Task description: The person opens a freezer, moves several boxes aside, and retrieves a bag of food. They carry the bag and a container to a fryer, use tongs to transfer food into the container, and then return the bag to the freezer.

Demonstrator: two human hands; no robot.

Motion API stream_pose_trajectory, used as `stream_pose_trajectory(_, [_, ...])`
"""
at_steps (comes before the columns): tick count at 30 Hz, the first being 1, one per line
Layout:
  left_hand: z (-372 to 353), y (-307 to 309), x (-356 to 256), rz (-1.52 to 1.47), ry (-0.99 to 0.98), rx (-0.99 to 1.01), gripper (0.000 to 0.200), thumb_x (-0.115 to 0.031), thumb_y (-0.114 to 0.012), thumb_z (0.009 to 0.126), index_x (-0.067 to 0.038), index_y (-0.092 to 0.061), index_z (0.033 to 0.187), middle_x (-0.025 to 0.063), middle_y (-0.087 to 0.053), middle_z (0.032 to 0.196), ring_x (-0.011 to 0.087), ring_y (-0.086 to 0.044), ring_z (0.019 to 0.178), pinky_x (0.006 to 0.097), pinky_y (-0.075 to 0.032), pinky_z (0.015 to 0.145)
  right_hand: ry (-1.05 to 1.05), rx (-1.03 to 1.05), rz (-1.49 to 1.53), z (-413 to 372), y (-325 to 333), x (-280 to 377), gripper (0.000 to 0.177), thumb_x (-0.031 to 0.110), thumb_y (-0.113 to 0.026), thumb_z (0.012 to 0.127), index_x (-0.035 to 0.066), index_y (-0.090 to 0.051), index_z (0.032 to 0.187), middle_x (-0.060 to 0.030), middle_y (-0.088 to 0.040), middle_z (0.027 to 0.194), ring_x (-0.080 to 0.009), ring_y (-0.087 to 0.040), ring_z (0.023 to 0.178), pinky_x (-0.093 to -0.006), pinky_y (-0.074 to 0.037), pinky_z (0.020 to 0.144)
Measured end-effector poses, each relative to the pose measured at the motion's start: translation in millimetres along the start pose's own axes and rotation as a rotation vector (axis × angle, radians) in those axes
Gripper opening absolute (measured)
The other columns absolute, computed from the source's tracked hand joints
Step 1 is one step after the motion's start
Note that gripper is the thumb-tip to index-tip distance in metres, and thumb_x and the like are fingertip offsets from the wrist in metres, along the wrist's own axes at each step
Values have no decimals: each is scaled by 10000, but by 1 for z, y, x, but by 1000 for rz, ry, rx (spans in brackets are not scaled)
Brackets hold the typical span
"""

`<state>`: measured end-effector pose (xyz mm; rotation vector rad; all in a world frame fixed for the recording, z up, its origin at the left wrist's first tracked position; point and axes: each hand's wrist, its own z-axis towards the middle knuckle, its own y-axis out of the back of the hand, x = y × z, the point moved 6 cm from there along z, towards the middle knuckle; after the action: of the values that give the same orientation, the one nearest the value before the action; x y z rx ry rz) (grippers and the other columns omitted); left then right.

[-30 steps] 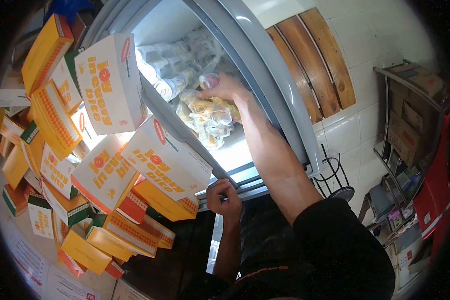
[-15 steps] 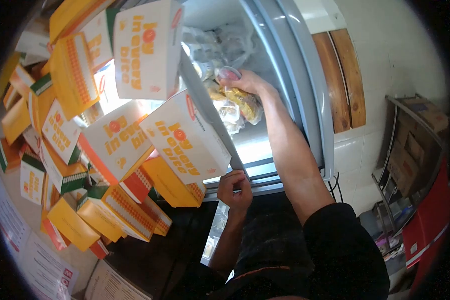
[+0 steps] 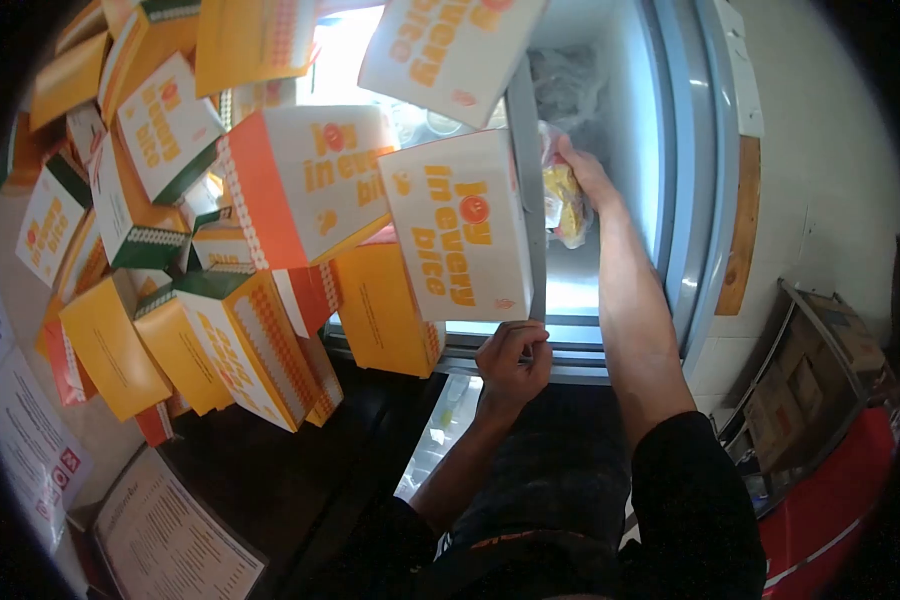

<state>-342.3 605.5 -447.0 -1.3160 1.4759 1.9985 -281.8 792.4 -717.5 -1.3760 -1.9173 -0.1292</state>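
Note:
A chest freezer (image 3: 642,330) stands in front of me, with its sliding lid (image 3: 532,190) pushed to the left. Through the opening reaches my right hand (image 3: 588,172), its fingers curled at a clear plastic bag (image 3: 549,143) with something pinkish showing. Yellow packaged food (image 3: 568,205) in clear wrap lies just below that hand. Part of the grip is hidden behind the bag and lid edge. My left hand (image 3: 515,360) is closed over the near corner of the lid, beside a white printed meal box (image 3: 457,230).
Many yellow, orange and white folded boxes (image 3: 315,175) are piled on the lid to the left. Printed sheets (image 3: 175,530) lie at the lower left. At the right stand a rack with cardboard boxes (image 3: 805,390) and a red object (image 3: 840,500).
My view has swung so the freezer sits farther right. My right hand has shifted lower among the bags, and the round clear-and-red item it held is no longer distinct. The left hand stays on the lid.

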Motion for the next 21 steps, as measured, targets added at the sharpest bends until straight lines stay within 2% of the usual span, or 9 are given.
stream_pose_trajectory(1, [-1,0,2,-23,7,-17,98,18,-606,664,-40,-567,732,67,-622,747,135,-568,524,227,-453,462,-15,21,83,-7,-3,2,709,629,-477,785,-3,-549,1100,-95,-571,1065,-172,-500,1004,-296,-361,887])
stream_pose_trajectory(4, [-2,2,4,-47,79,25,118,48,-582,664,-30,-563,751,90,-618,738,202,-608,627,266,-488,526,-117,-41,198,-12,-5,0,707,622,-460,798,5,-525,1138,-110,-532,1155,-185,-450,1094,-298,-312,946])
stream_pose_trajectory(5, [-2,3,4,-46,81,18,117,49,-581,664,-29,-562,750,91,-618,738,204,-608,629,269,-489,530,-106,-20,182,-10,-5,1,737,630,-448,800,-1,-494,1178,-126,-482,1231,-192,-408,1151,-298,-285,975])
stream_pose_trajectory(11, [1,2,0,-17,32,23,114,51,-587,665,-30,-563,742,95,-617,752,183,-605,645,252,-481,519,-63,-66,-226,13,10,-6,753,648,-401,812,-8,-524,1160,-126,-550,1125,-189,-492,1036,-291,-344,906])
stream_pose_trajectory(14, [-1,-1,0,-4,-10,-15,112,33,-595,665,-26,-564,755,80,-619,729,142,-567,524,211,-441,452,-108,-188,-228,18,23,-26,717,618,-428,809,-26,-564,1094,-176,-574,1055,-261,-505,1020,-306,-353,891])
stream_pose_trajectory(17, [0,-2,-2,-4,-25,-15,119,45,-595,664,-22,-569,759,87,-620,736,140,-569,536,206,-440,454,-16,-279,337,-3,17,-19,421,393,-437,833,9,-608,803,-107,-587,819,-182,-519,751,-303,-405,696])
stream_pose_trajectory(20, [0,-3,-5,-11,-20,-18,118,47,-597,666,-21,-570,759,88,-620,741,138,-574,561,205,-441,456,-104,-366,257,3,36,-42,248,248,-418,761,61,-536,648,-63,-521,671,-181,-453,612,-318,-364,583])
stream_pose_trajectory(21, [1,-4,-6,-22,-11,-25,117,46,-598,666,-20,-571,758,88,-620,743,137,-575,570,205,-441,457,-49,-392,229,6,36,-41,196,209,-413,733,76,-505,623,-44,-490,635,-175,-427,575,-321,-334,545])
